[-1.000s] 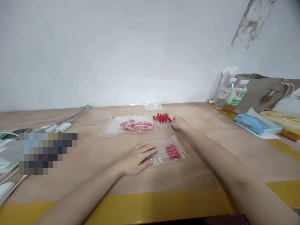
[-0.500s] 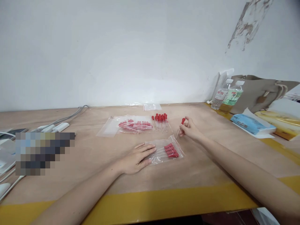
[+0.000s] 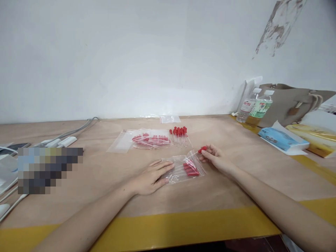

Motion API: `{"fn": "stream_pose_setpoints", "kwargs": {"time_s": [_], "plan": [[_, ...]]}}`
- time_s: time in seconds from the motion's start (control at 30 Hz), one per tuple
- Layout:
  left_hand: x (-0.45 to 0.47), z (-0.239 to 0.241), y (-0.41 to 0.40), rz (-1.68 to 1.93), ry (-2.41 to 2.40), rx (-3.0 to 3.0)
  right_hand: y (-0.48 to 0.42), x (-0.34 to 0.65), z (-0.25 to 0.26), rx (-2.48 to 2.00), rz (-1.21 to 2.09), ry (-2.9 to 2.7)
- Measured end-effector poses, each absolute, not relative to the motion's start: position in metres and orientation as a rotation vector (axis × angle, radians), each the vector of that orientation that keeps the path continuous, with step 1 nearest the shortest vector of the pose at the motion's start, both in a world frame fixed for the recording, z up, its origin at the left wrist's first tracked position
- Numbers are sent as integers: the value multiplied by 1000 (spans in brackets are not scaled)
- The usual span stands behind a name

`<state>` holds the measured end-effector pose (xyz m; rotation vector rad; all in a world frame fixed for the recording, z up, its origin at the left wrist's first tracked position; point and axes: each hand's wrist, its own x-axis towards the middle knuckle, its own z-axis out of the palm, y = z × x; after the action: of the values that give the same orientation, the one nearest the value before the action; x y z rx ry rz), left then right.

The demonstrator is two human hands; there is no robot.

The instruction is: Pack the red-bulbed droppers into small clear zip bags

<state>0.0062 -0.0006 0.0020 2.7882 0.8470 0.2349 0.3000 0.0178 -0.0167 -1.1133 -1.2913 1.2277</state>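
Flat on the table, my left hand (image 3: 153, 177) rests its outstretched fingers on the closed end of a clear zip bag (image 3: 177, 179). Inside that bag lie several droppers (image 3: 191, 168) with red rubber bulbs, their bulbs toward the bag's mouth on the right. My right hand (image 3: 213, 156) pinches another dropper (image 3: 202, 149) by its red bulb. Its thin tip points left, at the bag's mouth; whether it is inside cannot be made out. Beyond the bag, a row of loose droppers (image 3: 179, 132) lies side by side.
Filled zip bags (image 3: 152, 141) of droppers lie left of the loose row, with flat bags (image 3: 119, 141) beside them. Two bottles (image 3: 259, 108), a grey handbag (image 3: 285, 105) and tissue packs (image 3: 283, 139) stand at right. Cables and white plugs (image 3: 67, 141) lie left.
My right hand has brought the dropper down and tilted it from upright to nearly level, its tip now at the bag's mouth. My left hand stays on the bag.
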Motion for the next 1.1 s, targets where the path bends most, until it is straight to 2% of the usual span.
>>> {"fn": "stream_pose_setpoints", "kwargs": {"time_s": [0.23,0.53,0.7,0.9,1.1], "plan": [[7,3,-2,244,839,2800,30,314,-12,-1192,1407,-1592],[7,3,-2,225,858,2817,35,298,-10,-1094,1339,-1883],[6,2,-1,247,863,2805,36,299,-12,-1183,1370,-1728],[7,1,-1,301,849,2800,37,289,-15,-1332,1262,-1540],[8,1,-2,297,861,2800,38,283,-26,-1268,1117,-1590]]}}
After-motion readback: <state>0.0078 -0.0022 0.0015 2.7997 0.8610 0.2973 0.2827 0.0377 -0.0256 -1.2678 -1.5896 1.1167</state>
